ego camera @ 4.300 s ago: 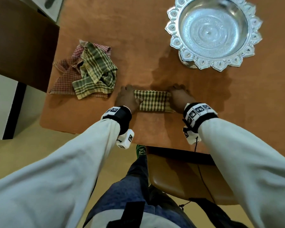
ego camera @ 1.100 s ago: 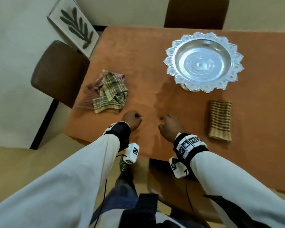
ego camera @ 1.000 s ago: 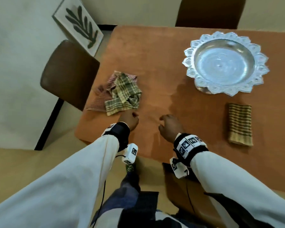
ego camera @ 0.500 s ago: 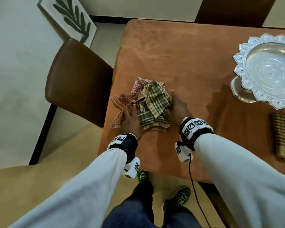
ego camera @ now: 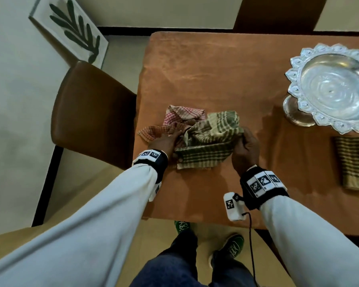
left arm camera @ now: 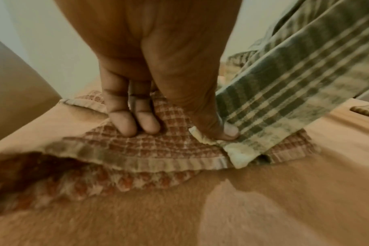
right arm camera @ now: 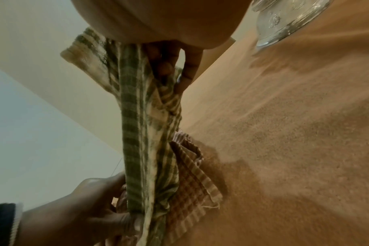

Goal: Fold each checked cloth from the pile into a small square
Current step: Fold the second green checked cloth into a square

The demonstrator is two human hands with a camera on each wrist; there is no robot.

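From the head view, your right hand (ego camera: 245, 149) grips the green checked cloth (ego camera: 210, 139) at its right edge, raised off the pile at the table's (ego camera: 216, 79) left end, whereas half a second ago both hands only flanked it. At your left wrist, your left hand (left arm camera: 158, 69) lies flat on the red checked cloth (left arm camera: 169, 149), thumb pinning the green corner, so it may snag. The right-wrist view shows the green cloth bunched; it could drag the red one along.
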